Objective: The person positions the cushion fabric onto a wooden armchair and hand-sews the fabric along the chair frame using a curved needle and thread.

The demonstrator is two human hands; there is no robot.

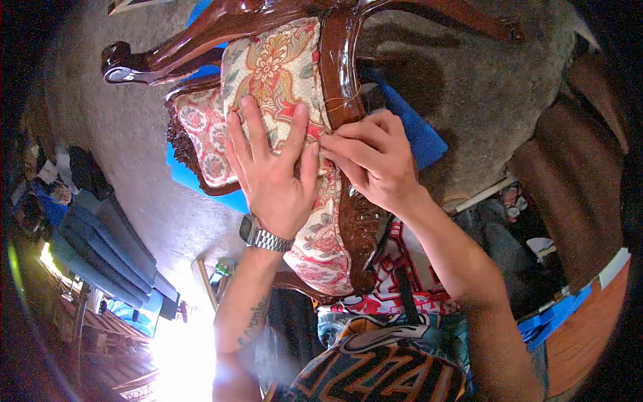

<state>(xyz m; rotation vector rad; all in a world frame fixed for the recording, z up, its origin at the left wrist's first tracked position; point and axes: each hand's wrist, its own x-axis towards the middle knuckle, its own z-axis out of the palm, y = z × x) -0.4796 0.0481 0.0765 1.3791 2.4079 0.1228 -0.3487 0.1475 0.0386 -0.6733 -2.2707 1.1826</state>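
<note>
A dark, glossy wooden chair (341, 60) with curved legs lies tipped over in front of me. Its padded seat (268, 60) is covered in cream floral fabric with red and gold flowers. My left hand (278, 167) rests flat on that fabric, fingers spread, thumb near the edge by the wood rail. Just right of the thumb, my right hand (375, 157) pinches at the seam where the fabric meets the rail. What its fingertips hold is too small to make out. Fine thread-like strands show on the rail above them. Beyond the seat is a patterned backrest (203, 137) in a carved frame.
Blue sheeting (418, 137) lies under the chair on the grey concrete floor (127, 127). Folded blue-grey fabric (100, 241) hangs at the left. Brown material (569, 187) stands at the right, above a wooden surface (589, 335). Strong light glares at lower left.
</note>
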